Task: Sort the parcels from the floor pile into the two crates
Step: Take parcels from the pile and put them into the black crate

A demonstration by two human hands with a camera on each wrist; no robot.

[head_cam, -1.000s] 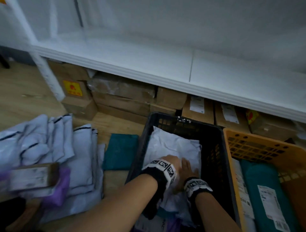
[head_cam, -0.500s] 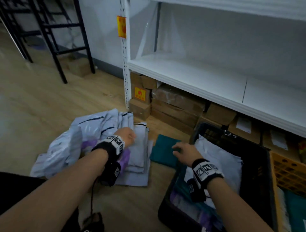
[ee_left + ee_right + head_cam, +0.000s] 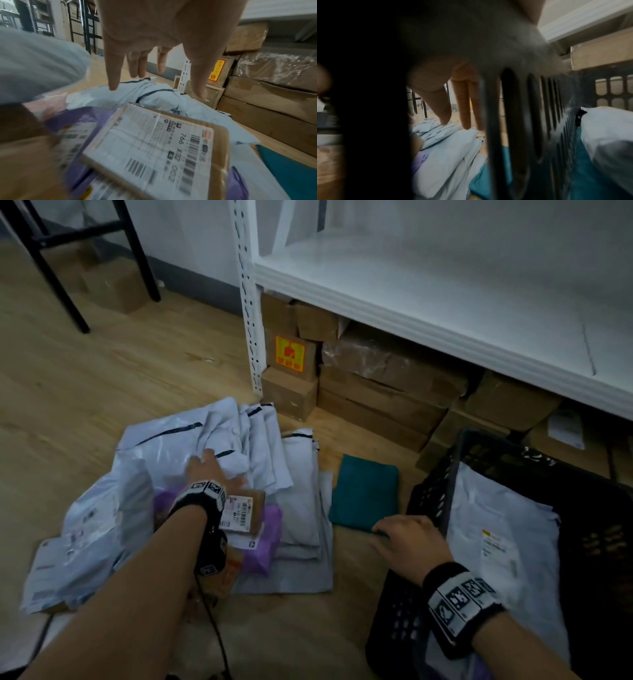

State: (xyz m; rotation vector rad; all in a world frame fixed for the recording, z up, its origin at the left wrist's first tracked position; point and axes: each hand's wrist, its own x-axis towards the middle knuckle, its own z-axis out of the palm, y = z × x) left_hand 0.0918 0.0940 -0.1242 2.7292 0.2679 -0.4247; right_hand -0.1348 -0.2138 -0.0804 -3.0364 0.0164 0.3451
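Left hand over grey parcels; right hand's fingertips hidden.

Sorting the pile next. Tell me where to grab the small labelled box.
Probably best to grip the box across its two long edges, coming straight down from above. It lies flat, label up, atop the purple bag, its sides clear. The left hand hovers open just beyond it.

Left hand fingers spread, reaching forward; right hand relaxed.
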